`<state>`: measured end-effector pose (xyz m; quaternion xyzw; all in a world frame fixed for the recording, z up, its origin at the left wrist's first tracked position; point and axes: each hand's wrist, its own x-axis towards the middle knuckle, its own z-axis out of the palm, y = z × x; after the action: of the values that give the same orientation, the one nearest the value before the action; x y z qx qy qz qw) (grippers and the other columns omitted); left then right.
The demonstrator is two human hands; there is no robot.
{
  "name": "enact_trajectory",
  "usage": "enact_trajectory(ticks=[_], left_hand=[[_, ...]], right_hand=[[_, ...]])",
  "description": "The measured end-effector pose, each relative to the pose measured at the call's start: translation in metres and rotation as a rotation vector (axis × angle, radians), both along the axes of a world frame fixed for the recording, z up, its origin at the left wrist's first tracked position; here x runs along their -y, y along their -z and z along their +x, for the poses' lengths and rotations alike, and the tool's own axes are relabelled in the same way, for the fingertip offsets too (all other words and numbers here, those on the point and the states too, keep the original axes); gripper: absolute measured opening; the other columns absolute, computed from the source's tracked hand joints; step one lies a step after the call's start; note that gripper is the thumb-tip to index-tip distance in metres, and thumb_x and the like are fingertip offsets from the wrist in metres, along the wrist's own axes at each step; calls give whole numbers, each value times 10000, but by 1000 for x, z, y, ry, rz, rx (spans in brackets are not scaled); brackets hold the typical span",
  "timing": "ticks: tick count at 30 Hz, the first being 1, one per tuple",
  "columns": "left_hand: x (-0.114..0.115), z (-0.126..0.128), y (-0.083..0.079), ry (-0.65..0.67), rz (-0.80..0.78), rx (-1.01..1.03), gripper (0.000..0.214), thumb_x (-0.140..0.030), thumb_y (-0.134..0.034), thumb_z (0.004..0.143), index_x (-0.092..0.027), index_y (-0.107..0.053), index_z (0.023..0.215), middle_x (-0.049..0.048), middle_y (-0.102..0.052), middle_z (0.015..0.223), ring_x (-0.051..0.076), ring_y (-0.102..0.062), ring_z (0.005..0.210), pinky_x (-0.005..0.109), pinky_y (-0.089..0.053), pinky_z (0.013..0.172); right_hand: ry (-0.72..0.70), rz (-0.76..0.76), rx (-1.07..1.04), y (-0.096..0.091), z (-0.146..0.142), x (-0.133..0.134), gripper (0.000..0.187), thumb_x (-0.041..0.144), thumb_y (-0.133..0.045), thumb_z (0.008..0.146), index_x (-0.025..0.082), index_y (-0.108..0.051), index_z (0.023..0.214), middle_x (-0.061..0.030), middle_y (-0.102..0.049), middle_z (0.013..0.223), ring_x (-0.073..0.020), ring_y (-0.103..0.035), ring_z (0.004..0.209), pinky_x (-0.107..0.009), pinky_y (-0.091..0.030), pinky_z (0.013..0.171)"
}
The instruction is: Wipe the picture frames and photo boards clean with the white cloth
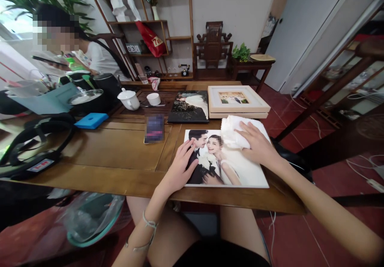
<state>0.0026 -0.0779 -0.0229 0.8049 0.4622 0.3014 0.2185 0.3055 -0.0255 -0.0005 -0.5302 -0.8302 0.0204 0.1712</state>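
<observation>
A large photo print (240, 171) of a couple lies flat on the wooden table (120, 147) near its front edge. My left hand (180, 167) rests flat on the print's left side, fingers spread, holding it down. My right hand (255, 143) presses a white cloth (234, 133) against the print's upper right part, fingers lying over the cloth.
Behind the print lie a dark photo panel (189, 107) and a light framed photo (237, 99) on a stack. A small stand (154, 128), a white teapot (129, 99), a cup (153, 98), a blue box (91, 120) and black headphones (36, 147) sit to the left. A person sits at the far left.
</observation>
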Motion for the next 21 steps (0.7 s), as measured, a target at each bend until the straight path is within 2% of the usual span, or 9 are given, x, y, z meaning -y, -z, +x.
enact_trajectory(ticks=[3,6,9,11,12,14,19,21], left_hand=[[0,0,1,-6,8,-2,507,-306,-416,983,-234,-323,1476,101,-291,1567,252,-208,1462,512,-211,1203],[0,1,2,-8,18,-8,510,-303,-408,985,-226,-316,1481,100,-290,1567,248,-201,1463,506,-209,1205],[1,0,2,-5,18,-20,522,-306,-403,988,-233,-292,1494,92,-278,1574,247,-189,1466,500,-213,1206],[1,-1,2,4,19,-30,532,-309,-402,989,-238,-275,1501,88,-264,1580,246,-179,1469,497,-214,1206],[1,-1,2,11,21,-33,536,-310,-402,989,-241,-270,1503,87,-257,1583,246,-175,1471,497,-214,1206],[1,-2,1,24,27,-32,537,-310,-403,989,-249,-266,1505,87,-250,1586,249,-176,1471,506,-211,1205],[0,-3,1,37,39,-19,526,-300,-405,989,-261,-281,1499,88,-259,1583,253,-190,1469,525,-204,1202],[0,-2,1,32,35,-13,521,-295,-410,988,-257,-292,1493,90,-265,1581,252,-193,1468,528,-207,1200]], right_hand=[[-78,8,6,-2,-4,11,692,140,-513,682,120,-508,1374,-117,-311,1549,-325,-158,1455,-569,-221,1154],[-179,-65,64,-12,-21,61,765,126,-489,656,130,-454,1420,-101,-355,1528,-308,-175,1454,-566,-240,1152],[-301,-140,126,-23,-42,114,826,119,-493,588,95,-462,1413,-97,-334,1535,-323,-161,1455,-558,-266,1148],[-343,-168,130,-27,-52,129,870,118,-500,548,83,-453,1416,-97,-309,1547,-331,-137,1458,-558,-252,1155],[-352,-185,127,-27,-55,128,880,115,-504,541,87,-450,1419,-94,-301,1551,-329,-138,1459,-556,-243,1159],[-328,-205,118,-24,-55,109,874,108,-512,558,101,-434,1429,-92,-295,1555,-320,-155,1457,-552,-216,1168],[-50,-112,86,-12,-32,25,788,136,-521,709,138,-352,1478,-98,-284,1561,-314,-152,1458,-568,-151,1173],[-4,-102,110,-11,-25,9,746,137,-504,738,141,-368,1472,-96,-291,1560,-317,-170,1454,-565,-164,1170]])
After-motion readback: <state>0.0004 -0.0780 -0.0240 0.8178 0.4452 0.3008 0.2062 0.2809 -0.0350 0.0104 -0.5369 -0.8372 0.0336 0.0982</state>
